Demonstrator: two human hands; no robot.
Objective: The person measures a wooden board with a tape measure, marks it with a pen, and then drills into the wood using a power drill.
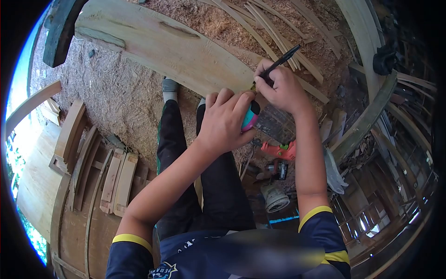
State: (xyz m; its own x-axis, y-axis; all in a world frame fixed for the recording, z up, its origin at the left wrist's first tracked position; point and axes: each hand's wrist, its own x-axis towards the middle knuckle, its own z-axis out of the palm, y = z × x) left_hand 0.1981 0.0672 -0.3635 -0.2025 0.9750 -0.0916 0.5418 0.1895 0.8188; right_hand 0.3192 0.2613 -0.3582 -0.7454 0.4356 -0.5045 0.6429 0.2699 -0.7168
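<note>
My left hand (226, 122) is wrapped round a teal and pink tape measure (251, 117), whose body shows beside the fingers. Close by on the upper right, my right hand (281, 86) grips a black pen (284, 59) that slants up to the right. A short bit of yellow tape blade shows between the two hands, near the right fingertips. Both hands are over the lower right end of a long, wide wooden plank (186, 56), which has dark knots. The pen's tip is hidden by my fingers.
Wood shavings (118, 97) cover the ground. An orange power tool (278, 149) and a white bucket (275, 197) are below my right hand. Thin wood strips (274, 35) lie at the top. Curved timbers (69, 135) are on the left; a curved beam (364, 123) stands right.
</note>
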